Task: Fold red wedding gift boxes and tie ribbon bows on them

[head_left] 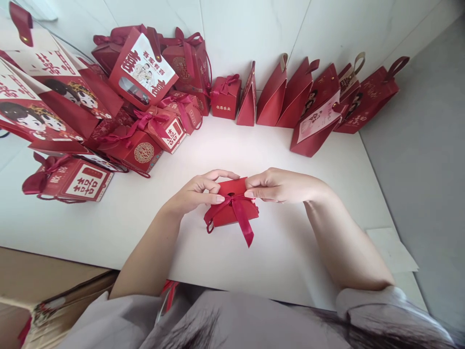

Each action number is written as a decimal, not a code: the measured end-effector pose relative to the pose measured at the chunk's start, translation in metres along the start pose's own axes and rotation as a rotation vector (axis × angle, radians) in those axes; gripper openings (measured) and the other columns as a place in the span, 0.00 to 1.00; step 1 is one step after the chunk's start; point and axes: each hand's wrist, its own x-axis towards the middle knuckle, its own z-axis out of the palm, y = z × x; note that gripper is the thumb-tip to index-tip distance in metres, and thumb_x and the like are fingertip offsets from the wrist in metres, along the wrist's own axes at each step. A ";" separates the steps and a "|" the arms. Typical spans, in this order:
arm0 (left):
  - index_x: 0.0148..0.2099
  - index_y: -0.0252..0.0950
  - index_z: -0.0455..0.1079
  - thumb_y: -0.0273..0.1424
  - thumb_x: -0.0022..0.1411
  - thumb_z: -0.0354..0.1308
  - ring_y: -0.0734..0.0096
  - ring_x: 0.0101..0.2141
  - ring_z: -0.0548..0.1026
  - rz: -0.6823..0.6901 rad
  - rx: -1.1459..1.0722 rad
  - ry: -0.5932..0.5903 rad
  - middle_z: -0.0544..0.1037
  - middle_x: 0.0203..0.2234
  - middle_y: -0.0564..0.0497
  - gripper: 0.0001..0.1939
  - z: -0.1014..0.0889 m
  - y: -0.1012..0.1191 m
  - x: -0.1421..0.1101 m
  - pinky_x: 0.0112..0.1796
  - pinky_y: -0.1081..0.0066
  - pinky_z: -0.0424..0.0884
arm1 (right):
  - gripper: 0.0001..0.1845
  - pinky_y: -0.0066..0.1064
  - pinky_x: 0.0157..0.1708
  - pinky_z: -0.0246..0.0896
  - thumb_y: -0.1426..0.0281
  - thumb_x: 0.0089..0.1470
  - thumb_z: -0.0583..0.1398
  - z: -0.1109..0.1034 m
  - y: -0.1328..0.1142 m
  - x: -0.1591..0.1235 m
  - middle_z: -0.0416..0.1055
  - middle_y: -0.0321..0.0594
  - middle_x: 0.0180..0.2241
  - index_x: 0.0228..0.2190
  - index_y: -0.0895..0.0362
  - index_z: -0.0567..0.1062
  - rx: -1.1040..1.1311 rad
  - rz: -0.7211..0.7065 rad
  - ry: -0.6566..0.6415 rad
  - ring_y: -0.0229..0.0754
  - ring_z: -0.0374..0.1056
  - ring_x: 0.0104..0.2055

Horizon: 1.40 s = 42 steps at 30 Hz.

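A small red gift box stands on the white table in front of me, with a dark red ribbon across its top and one tail hanging down the near side. My left hand is at the box's left, thumb and fingers closed on the ribbon near the middle. From the right, my right hand pinches the ribbon close to the box's top edge. A thin cord loop shows at the box's lower left corner. Both hands partly cover the box.
Finished-looking red gift boxes with bows crowd the left and back left. Along the back wall stand several tall red boxes with strap handles. White paper lies at the right; a cardboard carton sits below the table's left front edge.
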 end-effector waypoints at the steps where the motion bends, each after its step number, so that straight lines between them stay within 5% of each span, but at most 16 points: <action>1: 0.19 0.31 0.56 0.37 0.58 0.64 0.66 0.38 0.74 0.008 0.013 -0.005 0.69 0.59 0.46 0.24 0.000 0.001 0.000 0.42 0.65 0.71 | 0.20 0.28 0.23 0.47 0.54 0.63 0.56 0.000 0.000 0.000 0.57 0.28 0.20 0.27 0.55 0.67 -0.002 0.006 0.000 0.31 0.50 0.20; 7: 0.22 0.34 0.65 0.41 0.65 0.56 0.53 0.56 0.68 0.064 0.055 -0.006 0.71 0.55 0.45 0.22 0.003 0.009 -0.006 0.56 0.61 0.66 | 0.21 0.27 0.23 0.49 0.51 0.61 0.57 -0.005 0.001 -0.007 0.56 0.29 0.21 0.29 0.56 0.71 0.086 0.027 -0.023 0.32 0.53 0.21; 13: 0.23 0.35 0.66 0.40 0.63 0.58 0.52 0.62 0.63 0.168 -0.019 0.035 0.72 0.55 0.45 0.19 0.005 0.002 -0.004 0.66 0.57 0.52 | 0.20 0.26 0.24 0.51 0.52 0.60 0.60 -0.010 0.004 -0.011 0.59 0.31 0.22 0.32 0.57 0.74 0.127 -0.037 -0.031 0.32 0.53 0.23; 21: 0.24 0.34 0.66 0.43 0.63 0.59 0.54 0.52 0.72 0.097 -0.045 0.146 0.73 0.53 0.42 0.21 0.005 -0.002 -0.004 0.55 0.57 0.69 | 0.20 0.28 0.28 0.52 0.53 0.63 0.57 -0.011 0.004 -0.009 0.60 0.32 0.23 0.34 0.57 0.74 0.089 -0.049 -0.061 0.34 0.55 0.25; 42: 0.24 0.35 0.65 0.40 0.66 0.57 0.61 0.52 0.71 0.102 0.385 0.227 0.74 0.50 0.48 0.21 0.004 0.009 -0.009 0.55 0.63 0.64 | 0.17 0.30 0.31 0.45 0.55 0.63 0.56 -0.003 0.007 0.000 0.60 0.33 0.29 0.30 0.56 0.66 0.098 -0.011 -0.069 0.35 0.51 0.29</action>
